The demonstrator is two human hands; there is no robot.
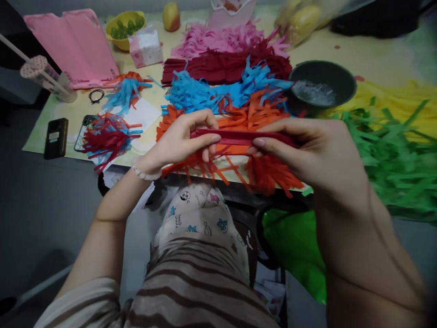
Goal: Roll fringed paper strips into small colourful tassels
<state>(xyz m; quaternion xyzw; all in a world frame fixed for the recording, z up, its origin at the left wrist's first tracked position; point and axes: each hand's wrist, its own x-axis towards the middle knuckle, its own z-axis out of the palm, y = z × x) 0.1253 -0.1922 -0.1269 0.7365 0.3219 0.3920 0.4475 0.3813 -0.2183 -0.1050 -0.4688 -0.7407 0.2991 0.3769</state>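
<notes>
Both hands, left (180,139) and right (307,150), pinched the dark red paper strip (239,135) above the orange fringe (252,114); even tension would keep it flat.

A loose top with broad brown and pale beige stripes is being worn, its short sleeve ending at the upper arm, so both forearms are being left bare. Below it, a cream garment printed with small cartoon figures in blue, pink and black is being worn over the lap. A thin bracelet (145,173) of small pale beads is being worn around the wrist of the left hand (180,141). Nothing is being worn on the right hand (314,152).
</notes>
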